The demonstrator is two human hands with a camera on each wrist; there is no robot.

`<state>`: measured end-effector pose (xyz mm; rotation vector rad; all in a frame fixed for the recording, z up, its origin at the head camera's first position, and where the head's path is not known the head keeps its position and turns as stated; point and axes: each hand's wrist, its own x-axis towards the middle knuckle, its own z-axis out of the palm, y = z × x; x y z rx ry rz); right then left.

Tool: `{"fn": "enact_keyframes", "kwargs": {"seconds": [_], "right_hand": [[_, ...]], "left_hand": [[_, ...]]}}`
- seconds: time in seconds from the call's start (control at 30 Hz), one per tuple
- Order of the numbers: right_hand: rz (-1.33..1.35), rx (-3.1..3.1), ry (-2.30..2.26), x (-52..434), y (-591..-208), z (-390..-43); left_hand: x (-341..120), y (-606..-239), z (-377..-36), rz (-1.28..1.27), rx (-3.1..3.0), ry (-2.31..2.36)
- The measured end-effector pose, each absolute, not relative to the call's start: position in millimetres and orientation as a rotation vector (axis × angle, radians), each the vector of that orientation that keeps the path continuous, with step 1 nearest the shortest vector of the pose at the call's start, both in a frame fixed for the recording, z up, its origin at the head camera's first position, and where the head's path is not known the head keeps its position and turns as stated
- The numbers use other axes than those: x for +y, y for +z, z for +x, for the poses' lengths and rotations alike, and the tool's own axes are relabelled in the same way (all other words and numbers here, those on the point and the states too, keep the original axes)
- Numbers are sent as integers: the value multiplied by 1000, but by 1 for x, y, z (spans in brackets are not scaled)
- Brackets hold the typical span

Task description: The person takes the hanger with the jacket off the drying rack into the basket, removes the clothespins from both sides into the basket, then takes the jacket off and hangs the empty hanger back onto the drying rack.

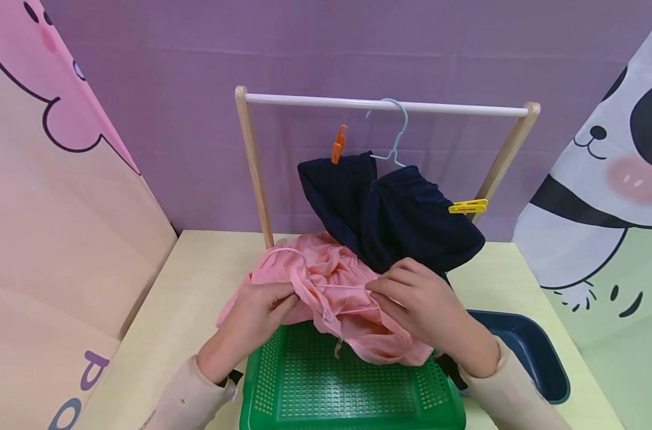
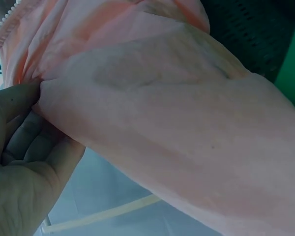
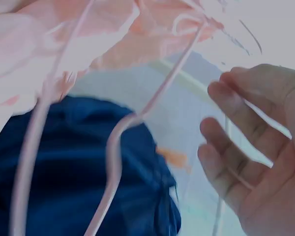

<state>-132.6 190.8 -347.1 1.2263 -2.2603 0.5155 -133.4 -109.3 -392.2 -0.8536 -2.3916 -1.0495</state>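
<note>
A pink zippered garment (image 1: 331,263) lies bunched over the back of the green basket (image 1: 347,388). My left hand (image 1: 261,307) pinches its edge between thumb and fingers, and the cloth (image 2: 177,123) spreads across the left wrist view. Thin pink bars of a hanger (image 3: 120,142) run across the garment's opening; cloth hides part of the hanger. My right hand (image 1: 425,301) is beside these bars at the garment's right side. In the right wrist view its fingers (image 3: 221,162) are loosely bent, with a gap between them and the bars.
Behind, dark navy shorts (image 1: 401,215) hang from a light blue hanger (image 1: 396,143) on a wooden rack with a white rail (image 1: 315,101). An orange clip (image 1: 338,144) and a yellow clip (image 1: 468,206) are on them. A dark blue tray (image 1: 525,346) sits right of the basket.
</note>
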Motion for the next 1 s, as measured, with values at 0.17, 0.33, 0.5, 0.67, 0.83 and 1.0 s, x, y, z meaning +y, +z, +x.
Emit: {"fn": "enact_keyframes", "kwargs": {"seconds": [0.17, 0.33, 0.5, 0.67, 0.83, 1.0], "right_hand": [[1201, -2316, 362, 159, -345, -144], [1208, -2350, 234, 142, -348, -149], [1195, -2385, 149, 136, -349, -150], [1178, -2382, 76, 134, -351, -149], [1151, -2357, 43, 138, -352, -148], [1109, -2351, 92, 152, -348, -145]], "left_hand": [[-104, -394, -134, -891, -2409, -1054], [-100, -393, -133, -895, -2442, -1053], [-99, -391, -133, -896, -2462, -1060], [-99, -390, -132, -892, -2474, -1058], [-101, -389, -132, -891, -2462, -1098], [-104, -388, -131, -900, -2455, -1110]]}}
